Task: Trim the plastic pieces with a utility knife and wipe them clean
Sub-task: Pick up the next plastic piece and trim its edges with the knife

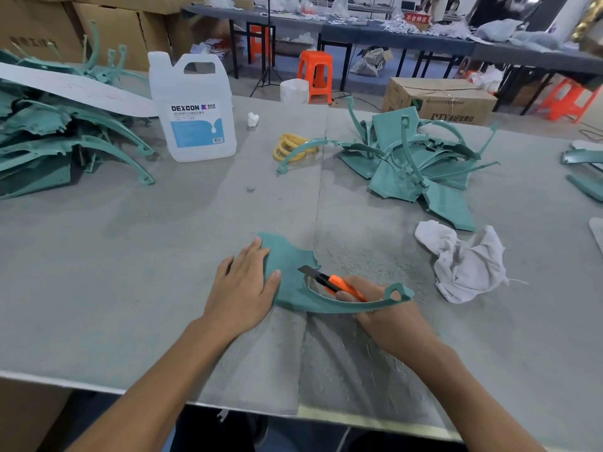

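The teal plastic piece (288,256) lies flat on the grey table (130,256) at its 6 o'clock side, just in front of the person. Its long axis runs from the broad panel at about 10 o'clock to the looped tip of its curved arm, which points to about 4 o'clock. The left hand (244,288) lies spread with straight fingers, pressing down the panel's 9 o'clock edge. The right hand (388,316), partly hidden behind the curved arm, grips the orange utility knife (341,284). The blade aims toward 10 o'clock and meets the ragged inner edge of the cut-out. The step in hand looks to be shaving flash off that inner edge. To do it well, the blade should probably stay shallow and take thin curls, following the curve rather than digging in. The pressing thumb sits close ahead of the blade, so strokes would best run clear of it. Shavings (368,259) lie at 1 o'clock of the piece, and the white cloth (463,265) for wiping lies at 3 o'clock.
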Demonstrator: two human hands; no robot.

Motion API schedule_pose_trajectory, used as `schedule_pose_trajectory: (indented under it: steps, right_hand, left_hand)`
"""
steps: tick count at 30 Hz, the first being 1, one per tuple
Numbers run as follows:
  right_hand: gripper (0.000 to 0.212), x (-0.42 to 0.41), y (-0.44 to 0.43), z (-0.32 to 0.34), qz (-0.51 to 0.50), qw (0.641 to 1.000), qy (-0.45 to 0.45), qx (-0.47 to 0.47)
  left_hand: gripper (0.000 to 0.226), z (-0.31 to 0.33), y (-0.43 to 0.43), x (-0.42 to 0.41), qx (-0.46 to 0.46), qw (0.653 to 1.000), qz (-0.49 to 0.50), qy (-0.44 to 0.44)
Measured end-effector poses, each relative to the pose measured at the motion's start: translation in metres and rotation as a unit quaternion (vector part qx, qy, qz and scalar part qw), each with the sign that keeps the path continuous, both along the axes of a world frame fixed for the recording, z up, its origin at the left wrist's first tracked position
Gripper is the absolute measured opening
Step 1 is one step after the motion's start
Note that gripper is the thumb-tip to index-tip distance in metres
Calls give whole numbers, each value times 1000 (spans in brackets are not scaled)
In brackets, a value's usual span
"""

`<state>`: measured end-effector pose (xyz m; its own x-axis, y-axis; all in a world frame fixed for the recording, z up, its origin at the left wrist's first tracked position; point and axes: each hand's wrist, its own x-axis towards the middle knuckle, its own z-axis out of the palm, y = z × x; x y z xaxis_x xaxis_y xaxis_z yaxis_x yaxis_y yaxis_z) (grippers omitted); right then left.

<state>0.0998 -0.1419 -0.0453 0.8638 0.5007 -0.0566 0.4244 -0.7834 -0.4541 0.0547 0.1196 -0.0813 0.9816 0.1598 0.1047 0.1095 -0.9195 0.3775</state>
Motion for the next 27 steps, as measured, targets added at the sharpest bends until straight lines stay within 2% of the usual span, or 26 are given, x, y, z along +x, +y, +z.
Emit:
schedule_pose_trajectory:
  steps: [2, 8, 14, 27]
  right_hand:
    - [16, 3, -1, -4, -17, 1000, 1, 7]
    - [20, 2, 0, -6, -35, 998, -14, 43]
    - [16, -3, 2, 0, -15, 999, -29, -11]
    - [23, -1, 7, -1, -51, 998, -37, -6]
  left_hand:
    - [57, 1, 0, -1, 0, 1000, -2, 2]
    - [56, 2, -1, -1, 6, 1000, -1, 1]
    - [56, 2, -1, -2, 13, 1000, -3, 0]
    - [57, 1, -1, -2, 6, 1000, -2, -1]
